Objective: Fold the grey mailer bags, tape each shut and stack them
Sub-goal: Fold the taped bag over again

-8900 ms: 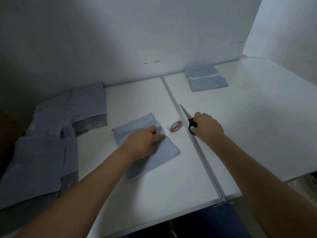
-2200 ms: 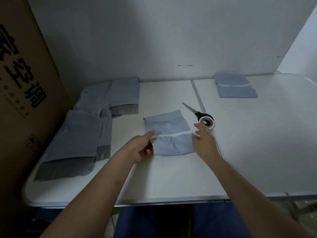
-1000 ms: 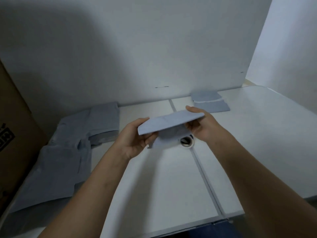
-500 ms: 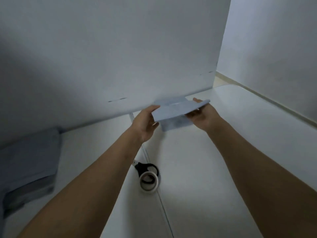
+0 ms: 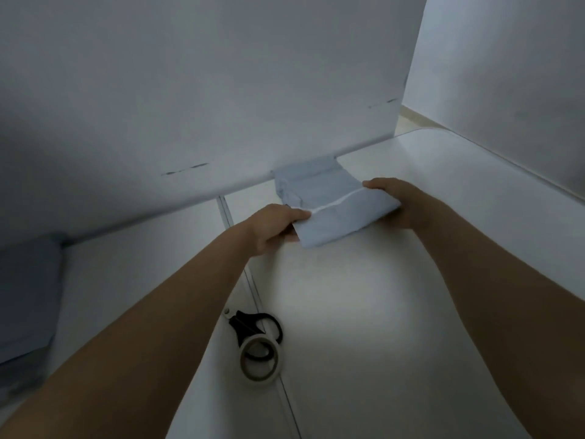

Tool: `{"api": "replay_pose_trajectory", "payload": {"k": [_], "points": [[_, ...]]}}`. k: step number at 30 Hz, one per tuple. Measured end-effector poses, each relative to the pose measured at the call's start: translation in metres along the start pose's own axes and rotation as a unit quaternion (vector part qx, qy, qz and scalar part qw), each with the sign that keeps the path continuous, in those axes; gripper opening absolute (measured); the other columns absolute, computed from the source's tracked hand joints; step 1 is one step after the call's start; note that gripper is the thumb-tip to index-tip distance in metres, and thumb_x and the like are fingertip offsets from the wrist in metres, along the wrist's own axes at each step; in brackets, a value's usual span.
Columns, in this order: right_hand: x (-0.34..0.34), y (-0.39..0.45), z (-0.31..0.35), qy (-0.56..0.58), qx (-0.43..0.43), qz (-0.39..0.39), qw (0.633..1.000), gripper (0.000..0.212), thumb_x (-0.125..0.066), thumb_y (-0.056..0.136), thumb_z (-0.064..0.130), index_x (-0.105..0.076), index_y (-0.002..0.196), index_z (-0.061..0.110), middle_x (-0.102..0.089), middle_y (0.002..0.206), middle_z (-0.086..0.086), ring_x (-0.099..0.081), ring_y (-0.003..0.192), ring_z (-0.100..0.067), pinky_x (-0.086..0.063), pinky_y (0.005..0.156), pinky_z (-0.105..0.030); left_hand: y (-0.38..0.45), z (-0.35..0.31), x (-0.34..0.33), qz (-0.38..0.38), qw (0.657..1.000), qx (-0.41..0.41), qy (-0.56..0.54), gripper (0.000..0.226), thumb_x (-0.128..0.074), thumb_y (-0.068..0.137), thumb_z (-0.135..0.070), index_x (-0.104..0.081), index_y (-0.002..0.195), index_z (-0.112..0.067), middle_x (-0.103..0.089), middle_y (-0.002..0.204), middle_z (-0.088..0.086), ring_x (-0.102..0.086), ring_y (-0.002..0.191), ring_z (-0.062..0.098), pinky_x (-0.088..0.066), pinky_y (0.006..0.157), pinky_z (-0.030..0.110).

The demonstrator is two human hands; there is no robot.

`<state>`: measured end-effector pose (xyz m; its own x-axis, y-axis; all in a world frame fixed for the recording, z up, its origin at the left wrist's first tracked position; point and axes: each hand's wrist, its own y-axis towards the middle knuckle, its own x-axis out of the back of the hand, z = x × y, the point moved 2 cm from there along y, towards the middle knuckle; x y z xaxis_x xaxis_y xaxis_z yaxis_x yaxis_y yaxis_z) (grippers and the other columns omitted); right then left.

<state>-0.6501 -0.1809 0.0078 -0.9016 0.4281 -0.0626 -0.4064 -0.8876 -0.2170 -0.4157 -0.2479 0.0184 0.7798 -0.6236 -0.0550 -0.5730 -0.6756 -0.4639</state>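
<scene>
The left hand and the right hand each pinch one side edge of the taped mailer bag; it looks light, soft and slippery.

The black-handled scissors lie partly hidden: their blades vanish under the left forearm and the white roll of tape covers one handle loop. The grey stack of unfolded mailer bags is cut off by the left edge. The folded grey mailer bag covers most of the stacked bags beneath.
</scene>
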Motion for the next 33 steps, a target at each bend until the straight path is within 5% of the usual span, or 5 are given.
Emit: {"api": "replay_pose_trajectory", "payload": {"k": [3, 6, 15, 19, 33], "points": [[0.01, -0.004, 0.013, -0.218, -0.082, -0.095, 0.968, 0.028, -0.064, 0.091, 0.031, -0.063, 0.086, 0.003, -0.066, 0.1, -0.016, -0.06, 0.076, -0.024, -0.049, 0.071, -0.031, -0.008, 0.0, 0.001, 0.002, 0.998, 0.032, 0.047, 0.035, -0.064, 0.093, -0.027, -0.061, 0.119, -0.005, -0.071, 0.105, 0.007, -0.07, 0.084, 0.013, -0.057, 0.067, 0.021], [-0.024, -0.013, 0.031, -0.47, 0.124, -0.192, 0.852, 0.023, -0.055, 0.091, 0.026, -0.065, 0.098, 0.006, -0.063, 0.105, -0.018, -0.06, 0.096, -0.036, -0.048, 0.084, -0.039, -0.011, 0.002, -0.002, -0.069, 0.994, 0.029, 0.082, 0.037, -0.061, 0.096, -0.025, -0.06, 0.115, 0.006, -0.066, 0.083, 0.01, -0.065, 0.052, 0.01, -0.05, 0.049, 0.018], [-0.09, -0.034, -0.057, -0.672, 0.178, -0.01, 0.718, 0.066, -0.015, 0.087, 0.076, -0.024, 0.146, 0.05, -0.012, 0.161, 0.005, -0.013, 0.143, -0.04, -0.01, 0.114, -0.056, -0.029, 0.006, 0.0, -0.083, 0.979, 0.034, 0.182, 0.025, -0.055, 0.098, -0.02, -0.065, 0.086, 0.0, -0.064, 0.064, 0.009, -0.055, 0.038, 0.007, -0.044, 0.039, 0.015], [-0.094, -0.033, -0.056, -0.683, 0.194, -0.015, 0.704, 0.086, 0.015, 0.072, 0.082, -0.027, 0.143, 0.056, -0.017, 0.161, 0.002, -0.017, 0.139, -0.051, -0.014, 0.11, -0.062, -0.034, 0.008, 0.005, -0.079, 0.978, 0.052, 0.185, 0.026, -0.05, 0.1, -0.017, -0.064, 0.081, -0.003, -0.067, 0.073, 0.01, -0.059, 0.042, 0.007, -0.045, 0.04, 0.014], [-0.177, -0.104, -0.027, -0.595, 0.204, -0.011, 0.777, 0.053, -0.02, 0.099, 0.057, -0.013, 0.15, 0.046, -0.001, 0.163, 0.005, -0.002, 0.145, -0.041, -0.005, 0.116, -0.057, -0.13, 0.019, 0.062, -0.164, 0.98, -0.048, 0.1, 0.033, -0.047, 0.102, -0.028, -0.07, 0.098, -0.004, -0.073, 0.087, 0.007, -0.063, 0.059, 0.012, -0.052, 0.055, 0.019]]}}
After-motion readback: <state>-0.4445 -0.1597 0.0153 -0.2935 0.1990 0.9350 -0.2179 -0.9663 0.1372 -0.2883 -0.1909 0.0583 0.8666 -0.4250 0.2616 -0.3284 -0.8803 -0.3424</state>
